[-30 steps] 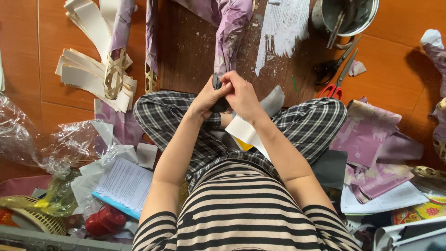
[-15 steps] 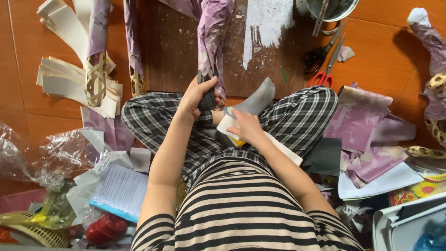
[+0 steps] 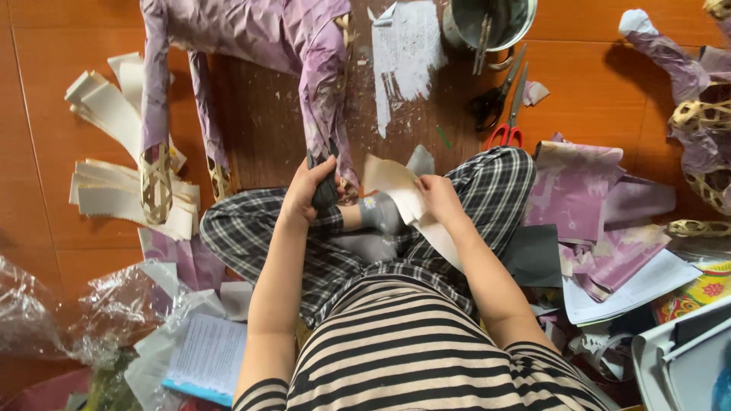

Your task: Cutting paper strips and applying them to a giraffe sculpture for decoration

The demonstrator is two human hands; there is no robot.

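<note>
the person sits cross-legged on the floor [image 3: 46,251], in checked trousers and a striped top, with both hands raised in front of the knees. the left hand [image 3: 311,190] has its grip closed around a dark handle-like object [image 3: 324,190] that stands upright in the fist, right at the lower end of one leg of a purple paper-covered frame [image 3: 320,68]; what the dark object is cannot be told. the right hand [image 3: 440,196] has its grip pinched shut on a strip of pale paper [image 3: 400,186], which curls up between the two hands and trails down along the right forearm toward the lap. the frame spreads away from the person across a dark wooden board [image 3: 266,122], its other legs ending in bare woven cane. red-handled scissors [image 3: 506,103] lie on the floor just below a metal bowl [image 3: 495,23], well apart from the hands. stacks of cream paper strips [image 3: 114,190] lie to the left, crumpled clear plastic [image 3: 68,312] at the lower left, and loose purple paper sheets [image 3: 579,198] to the right beside the knee.
</note>
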